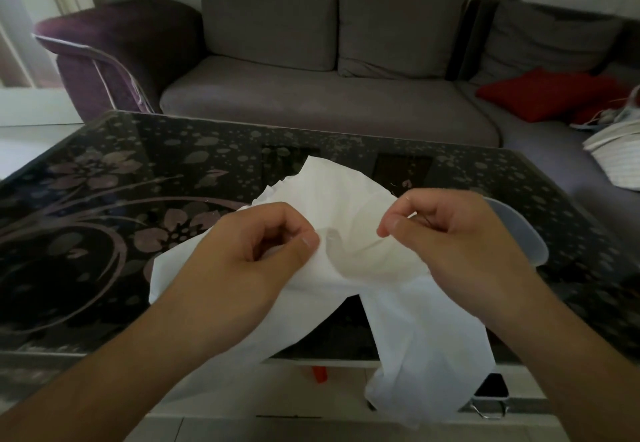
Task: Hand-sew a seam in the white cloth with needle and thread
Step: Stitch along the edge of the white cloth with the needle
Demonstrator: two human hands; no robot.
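White cloth [349, 206] gathered between our two hands above the desk [114, 199].

Nearest us, one plain, thin, slightly translucent tail of the cloth hangs over the desk's front edge. Higher up, our left hand [256, 244] pinches a crumpled fold with curled fingers and thumb; our right hand [446, 230] has its fingers curled at the cloth's upper edge, and what it pinches is too small for us to tell. Between our hands the cloth sags in soft creases, with a peak rising behind. Beyond lies the dark floral glass desk, a translucent lid [519, 230] beside our right hand, then a grey sofa [311, 95] with a red cushion [543, 93].
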